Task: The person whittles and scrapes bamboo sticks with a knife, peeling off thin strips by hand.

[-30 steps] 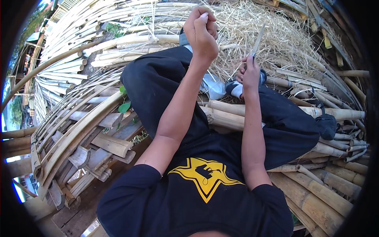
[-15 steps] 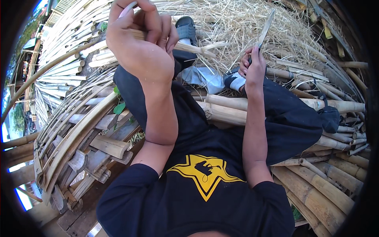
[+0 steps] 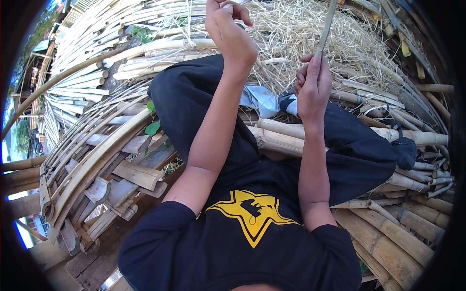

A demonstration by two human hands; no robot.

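Observation:
My left hand (image 3: pixel 229 30) is raised at the top edge, wrist bent and fingers curled. The picture's edge cuts off part of it, and what its fingers hold, if anything, is hidden. My right hand (image 3: pixel 313 87) is closed around the handle of a knife (image 3: pixel 327 26). The long, narrow blade points up, and its tip runs out of view. Beyond the hands lies a heap of pale bamboo shavings (image 3: pixel 286 34). A thin pale strip (image 3: pixel 189 22) shows upright to the left of my left hand, apart from it.
Split bamboo pieces (image 3: pixel 138 175) lie stacked on my left. Thick bamboo poles (image 3: pixel 388 230) lie on my right, and another pole (image 3: pixel 281 133) runs between my legs. Long poles (image 3: pixel 77 72) fan out at the far left. A pale cloth-like sheet (image 3: pixel 259 99) lies near my foot.
My left hand has swung right and away from me; the bamboo strip seen in it before no longer shows there. The knife has risen, so its tip has left the picture.

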